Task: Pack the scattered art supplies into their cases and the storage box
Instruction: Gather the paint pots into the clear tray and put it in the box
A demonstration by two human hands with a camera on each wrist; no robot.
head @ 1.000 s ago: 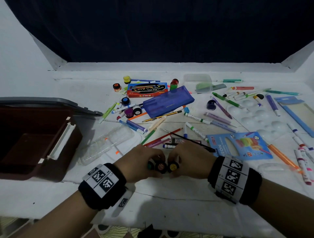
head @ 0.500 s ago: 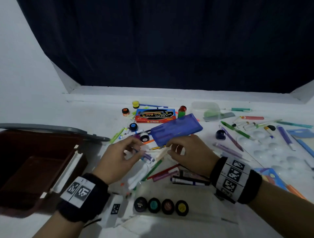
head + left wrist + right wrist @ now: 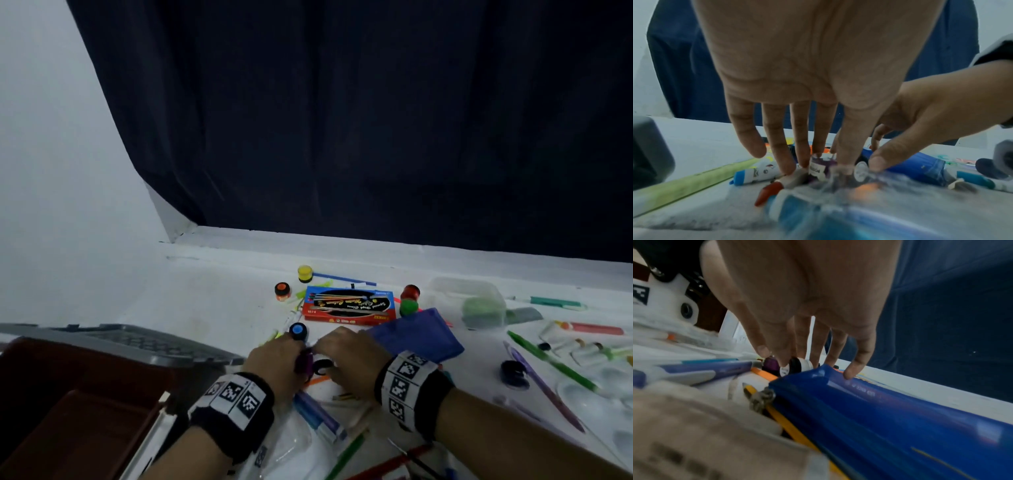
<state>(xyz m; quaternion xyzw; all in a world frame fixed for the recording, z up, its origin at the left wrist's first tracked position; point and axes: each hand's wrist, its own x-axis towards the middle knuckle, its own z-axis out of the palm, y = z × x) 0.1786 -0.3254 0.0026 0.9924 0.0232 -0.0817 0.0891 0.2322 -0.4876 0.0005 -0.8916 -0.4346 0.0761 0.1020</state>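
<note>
Pinching the purple paint pot [image 3: 304,364] with my left hand [image 3: 274,359] and the white pot [image 3: 804,365] with my right hand [image 3: 349,359]; pens beside both hands are unpacked, so most work remains.

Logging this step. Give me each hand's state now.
Left hand: fingers pinch the purple paint pot.
Right hand: fingertips on the white paint pot; grip cannot be told.

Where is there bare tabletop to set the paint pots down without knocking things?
Bare tabletop lies left of the orange pot, between the grey lid and the back ledge. Crowded: around the left hand and right hand by the blue case, and the whole right side with markers and the palette.
</note>
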